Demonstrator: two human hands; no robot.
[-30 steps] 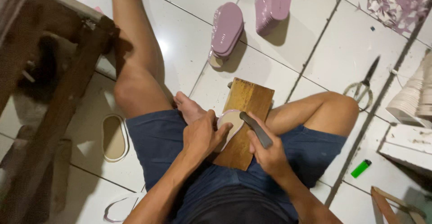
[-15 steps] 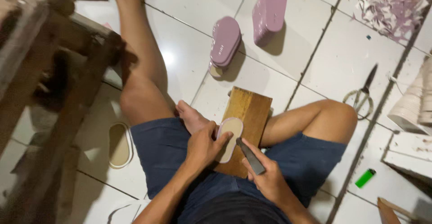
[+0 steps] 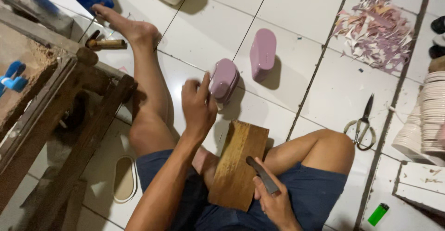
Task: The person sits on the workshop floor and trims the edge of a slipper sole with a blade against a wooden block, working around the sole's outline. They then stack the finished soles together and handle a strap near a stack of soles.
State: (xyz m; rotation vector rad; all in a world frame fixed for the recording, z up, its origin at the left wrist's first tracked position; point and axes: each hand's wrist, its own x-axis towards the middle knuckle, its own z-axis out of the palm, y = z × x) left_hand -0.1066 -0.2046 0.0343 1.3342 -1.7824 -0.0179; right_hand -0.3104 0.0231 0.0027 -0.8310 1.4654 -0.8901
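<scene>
I sit on the tiled floor with a wooden board point(image 3: 238, 163) propped against my legs. My right hand point(image 3: 273, 201) grips a dark-bladed knife point(image 3: 262, 174) whose blade lies on the board's lower right part. My left hand point(image 3: 197, 103) is lifted off the board and stretched forward, its fingers loosely apart and touching the side of a pink wedge sole point(image 3: 225, 79) on the floor. Nothing shows in that hand. A second pink wedge sole point(image 3: 263, 54) stands a little farther off.
A rough wooden bench point(image 3: 51, 101) fills the left. Scissors point(image 3: 361, 125), a green lighter point(image 3: 379, 214), stacked white soles point(image 3: 429, 115) and a scrap pile point(image 3: 375, 27) lie to the right. A beige insole point(image 3: 124, 179) and a wooden-handled tool point(image 3: 106, 44) lie at left.
My left hand has left the board, where it held a pale insole, and reached forward to the nearer pink sole. The insole is out of sight. The camera has tilted forward.
</scene>
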